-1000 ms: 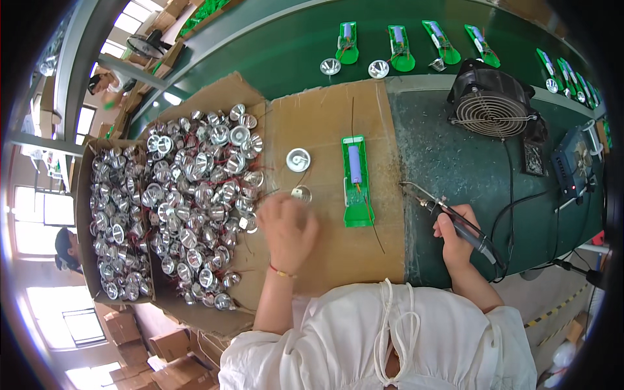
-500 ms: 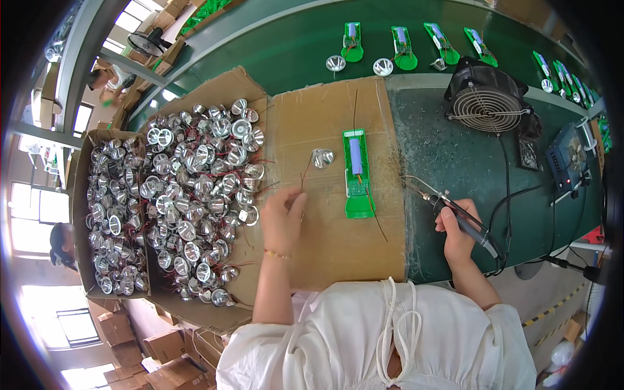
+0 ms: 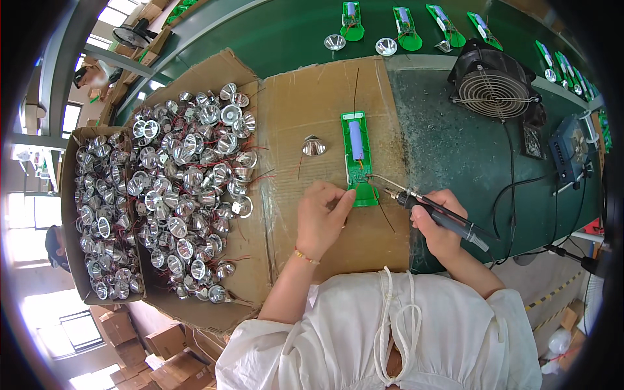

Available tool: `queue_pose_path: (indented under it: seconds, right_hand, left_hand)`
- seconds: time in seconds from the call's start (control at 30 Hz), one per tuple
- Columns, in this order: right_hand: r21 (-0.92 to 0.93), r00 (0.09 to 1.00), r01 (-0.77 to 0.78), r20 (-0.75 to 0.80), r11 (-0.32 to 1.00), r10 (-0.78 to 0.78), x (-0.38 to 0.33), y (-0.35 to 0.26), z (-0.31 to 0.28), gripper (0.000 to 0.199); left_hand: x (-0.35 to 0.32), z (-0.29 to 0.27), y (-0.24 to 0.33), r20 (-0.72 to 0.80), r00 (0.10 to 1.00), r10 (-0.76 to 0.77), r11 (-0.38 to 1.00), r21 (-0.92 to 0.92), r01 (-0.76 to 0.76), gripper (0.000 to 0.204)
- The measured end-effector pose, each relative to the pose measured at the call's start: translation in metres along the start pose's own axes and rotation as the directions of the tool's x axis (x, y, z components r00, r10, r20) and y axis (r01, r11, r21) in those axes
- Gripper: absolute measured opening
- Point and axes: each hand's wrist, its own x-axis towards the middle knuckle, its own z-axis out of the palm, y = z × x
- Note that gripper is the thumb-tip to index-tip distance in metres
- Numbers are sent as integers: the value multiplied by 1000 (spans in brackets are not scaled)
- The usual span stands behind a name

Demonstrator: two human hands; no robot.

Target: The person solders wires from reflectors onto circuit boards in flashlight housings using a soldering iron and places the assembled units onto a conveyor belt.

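Note:
A green plastic housing lies on the cardboard sheet, with a purple cylindrical battery and a small circuit board inside. My left hand is at the housing's lower left, thumb and forefinger drawn together by the board; whatever is between them is too small to make out. In my right hand is a soldering iron, its bent metal tube and tip reaching to the board's right side. A silver reflector cup with a thin red wire lies left of the housing. Dark wires extend from both housing ends.
At left, cardboard boxes hold many reflector cups with red wires. A black fan with a wire grille and a blue soldering station stand at right. More green housings and loose reflectors line the far side. Black cables cross the right side.
My left hand has moved right, from beside the reflector's wire to the housing. The soldering iron has moved left onto the board. The reflector has turned and shifted slightly left.

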Motion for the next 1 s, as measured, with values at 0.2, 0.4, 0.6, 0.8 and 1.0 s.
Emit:
queue_pose_path:
  seconds: [0.2, 0.4, 0.6, 0.8, 1.0]
  right_hand:
    - [23, 999, -37, 6, 999, 36, 2, -2, 4, 14]
    - [22, 998, -55, 44, 998, 54, 1, -2, 3, 14]
    - [150, 993, -116, -16, 982, 119, 4, -10, 3, 14]
    - [147, 986, -169, 38, 975, 165, 8, -11, 7, 13]
    - [163, 976, -216, 60, 963, 209, 12, -11, 13, 10]
  left_hand:
    - [3, 4, -2, -6, 1000, -30, 997, -66, 29, 18]
    - [6, 5, 0, -8, 1000, 2, 1000, -4, -2, 19]
    - [7, 4, 2, 5, 1000, -22, 999, -34, 22, 19]
    - [10, 0, 4, 59, 995, -81, 996, -28, 83, 19]
    - [16, -3, 1, 134, 987, -89, 996, -11, 91, 20]
